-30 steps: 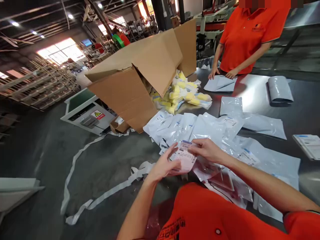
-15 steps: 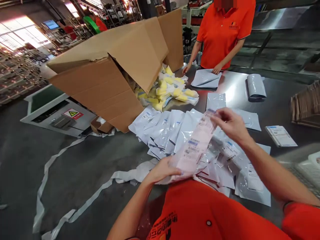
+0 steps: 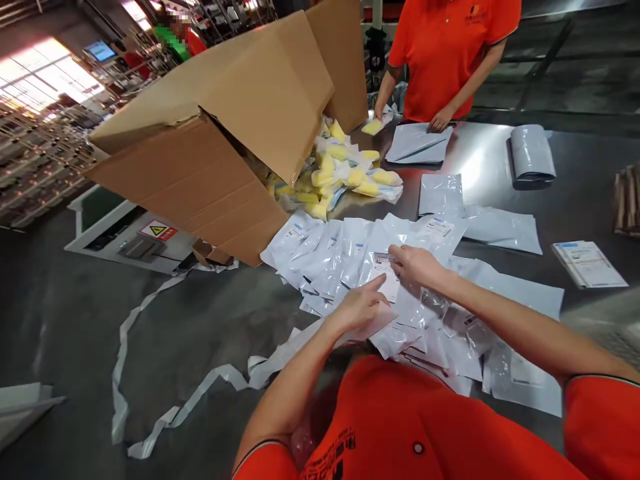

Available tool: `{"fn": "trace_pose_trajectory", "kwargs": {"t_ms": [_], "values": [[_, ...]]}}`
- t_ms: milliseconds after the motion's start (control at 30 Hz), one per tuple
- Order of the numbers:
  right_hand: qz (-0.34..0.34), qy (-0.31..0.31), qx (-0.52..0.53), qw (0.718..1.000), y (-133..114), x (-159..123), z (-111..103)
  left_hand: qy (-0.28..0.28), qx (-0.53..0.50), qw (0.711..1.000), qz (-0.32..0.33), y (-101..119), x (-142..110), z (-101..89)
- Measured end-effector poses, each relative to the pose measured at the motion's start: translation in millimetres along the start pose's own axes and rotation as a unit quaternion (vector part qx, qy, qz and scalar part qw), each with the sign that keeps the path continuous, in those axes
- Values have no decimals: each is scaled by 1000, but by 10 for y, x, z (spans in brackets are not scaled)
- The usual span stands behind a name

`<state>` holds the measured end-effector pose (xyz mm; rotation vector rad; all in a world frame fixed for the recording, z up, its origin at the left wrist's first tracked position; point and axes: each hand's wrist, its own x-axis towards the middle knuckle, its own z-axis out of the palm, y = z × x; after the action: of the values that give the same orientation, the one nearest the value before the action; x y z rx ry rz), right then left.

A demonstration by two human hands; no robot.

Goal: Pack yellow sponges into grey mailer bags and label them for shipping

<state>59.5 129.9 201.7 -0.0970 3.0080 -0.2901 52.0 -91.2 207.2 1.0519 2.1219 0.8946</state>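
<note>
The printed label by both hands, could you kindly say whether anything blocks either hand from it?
Nothing visible does: the left hand lies partly over the label, and the right hand is at its edge.

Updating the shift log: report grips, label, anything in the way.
Right grip at the label's upper edge; left grip, index finger extended over it. Label lying over a pale mailer. Only fingers overlap it; other mailers lie close.
</note>
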Motion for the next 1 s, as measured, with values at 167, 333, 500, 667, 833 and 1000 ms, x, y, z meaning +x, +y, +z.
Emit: {"fn": "trace_pose_trajectory", "kwargs": {"t_ms": [167,333,500,667,833,1000], "values": [[39,-9,8,999,279,-40,-108,-24,31,998,-39,-211,295,279],[109,41,-29,993,674,-122,-269,-40,25,998,-48,-236,279,297],[186,205,-64,959,727,-298,-242,-59,30,996,-62,-251,312,317],[-150,153,-15,977,751,-301,244,-71,11,993,-90,-249,260,293],[248,196,7,949,2121,-170,418,-87,-15,985,-149,-296,86,231],[323,136,82,933,2994,123,414,-55,-106,961,-250,-308,-103,26]]}}
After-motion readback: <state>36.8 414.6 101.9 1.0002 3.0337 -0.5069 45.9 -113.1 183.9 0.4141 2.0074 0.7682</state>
